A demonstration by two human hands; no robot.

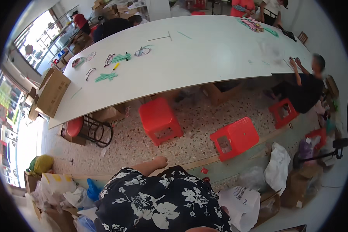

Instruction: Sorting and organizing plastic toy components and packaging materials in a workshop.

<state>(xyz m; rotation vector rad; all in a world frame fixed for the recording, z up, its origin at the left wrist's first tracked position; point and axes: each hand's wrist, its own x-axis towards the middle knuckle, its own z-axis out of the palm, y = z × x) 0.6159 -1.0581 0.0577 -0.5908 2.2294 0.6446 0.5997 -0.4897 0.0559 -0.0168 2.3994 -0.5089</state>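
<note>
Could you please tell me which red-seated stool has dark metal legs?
The leftmost stool, with the round seat; the other stools have red legs and squarish seats.

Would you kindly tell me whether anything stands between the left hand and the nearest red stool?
Nothing visible does: between the left hand and the stool, only the speckled floor shows.
</note>
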